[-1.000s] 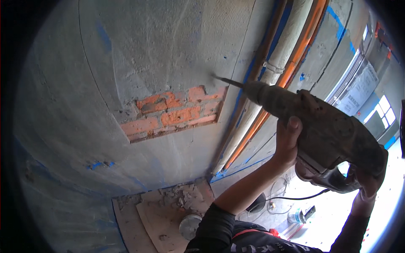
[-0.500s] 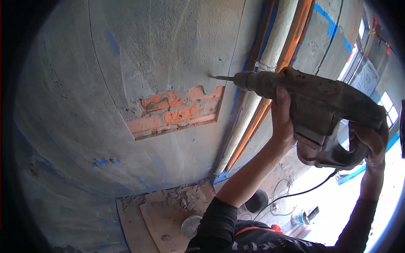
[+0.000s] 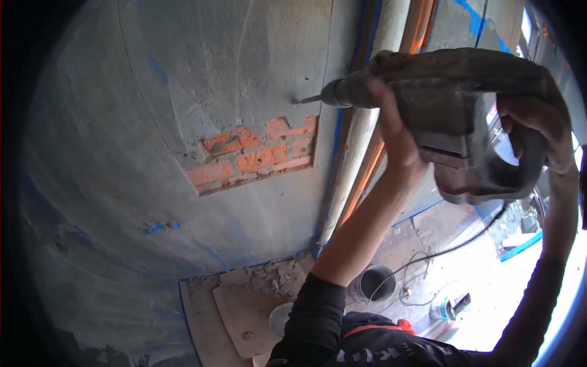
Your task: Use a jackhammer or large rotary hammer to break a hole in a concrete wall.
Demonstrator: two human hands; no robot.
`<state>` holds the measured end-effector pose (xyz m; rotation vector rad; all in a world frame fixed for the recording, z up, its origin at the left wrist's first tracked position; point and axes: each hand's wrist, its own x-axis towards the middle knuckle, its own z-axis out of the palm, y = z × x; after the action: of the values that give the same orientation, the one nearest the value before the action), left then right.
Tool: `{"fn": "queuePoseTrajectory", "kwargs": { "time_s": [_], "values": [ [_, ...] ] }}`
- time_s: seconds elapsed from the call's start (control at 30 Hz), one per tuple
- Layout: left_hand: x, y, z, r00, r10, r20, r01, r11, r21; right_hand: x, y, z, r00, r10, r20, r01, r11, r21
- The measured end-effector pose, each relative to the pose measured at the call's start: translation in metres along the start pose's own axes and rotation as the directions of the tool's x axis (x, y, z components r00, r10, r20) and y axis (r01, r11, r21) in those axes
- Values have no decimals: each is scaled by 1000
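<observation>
I hold a dusty, dark rotary hammer drill [image 3: 435, 110] up against a grey plastered wall [image 3: 202, 79]. My left hand [image 3: 397, 137] grips its front part, just behind the chuck, with the thumb up along the side. Around the rear D-shaped handle my right hand [image 3: 547, 119] is closed; the trigger is hidden. The thin bit [image 3: 310, 99] points left and its tip is at the plaster, a little above a cut-out patch of orange-red brick [image 3: 262, 157]. Whether the tip has sunk in, I cannot tell.
A pale vertical pipe [image 3: 390, 27] and an orange pipe [image 3: 418, 24] run beside the patch. From the drill a black cord [image 3: 455, 248] trails to the floor near a dark bucket [image 3: 374, 284]. Rubble [image 3: 278, 278] lies at the wall's foot; a tin [image 3: 440, 309] stands to the right.
The drill's rear end has risen, so the bit now slants slightly down to the left. The tip stays near the same spot above the bricks. My view has shifted a little.
</observation>
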<state>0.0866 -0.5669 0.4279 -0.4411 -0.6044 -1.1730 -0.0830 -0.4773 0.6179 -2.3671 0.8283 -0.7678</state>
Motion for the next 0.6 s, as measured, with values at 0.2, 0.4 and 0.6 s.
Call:
{"fn": "queuePoseTrajectory", "kwargs": {
  "time_s": [0.2,0.4,0.6],
  "values": [
    [13,8,13,1000,26,3,-26,1000,6,43,15,3,954,-298,-8,289,932,-216],
    [28,21,-1,999,-27,17,28,998,-55,57,-30,-21,988,46,148,-2,957,-288],
    [37,1,22,990,136,-21,-137,988,-67,88,-67,-13,953,19,303,43,980,-196]
  ]
}}
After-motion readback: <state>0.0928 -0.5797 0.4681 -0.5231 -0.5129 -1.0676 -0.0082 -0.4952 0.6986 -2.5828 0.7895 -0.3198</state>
